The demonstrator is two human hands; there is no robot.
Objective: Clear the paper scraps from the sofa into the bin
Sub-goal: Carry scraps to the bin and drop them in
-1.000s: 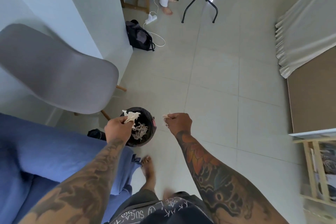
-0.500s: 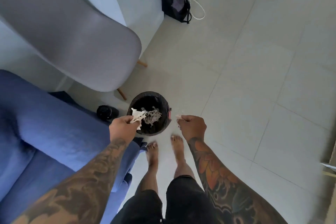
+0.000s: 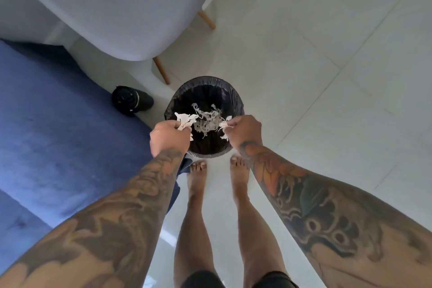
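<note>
A round bin (image 3: 205,83) lined with a black bag stands on the floor just ahead of my bare feet, with several white paper shreds (image 3: 207,120) lying inside. Over its near left rim, my left hand (image 3: 168,137) is shut on a bunch of white paper scraps (image 3: 184,119). My right hand (image 3: 244,130) hovers over the near right rim, pinching a smaller white scrap (image 3: 225,124). The blue sofa (image 3: 58,135) fills the left side; no scraps show on the part in view.
A grey shell chair (image 3: 121,4) with wooden legs stands just beyond the bin. A black cylindrical object (image 3: 131,100) lies on the floor between sofa and bin. Pale tiled floor (image 3: 327,77) stretches to the right.
I have stepped closer and tilted my view down, so the bin now lies under both hands. My right hand moved left over the rim. Both hands still grip their scraps.
</note>
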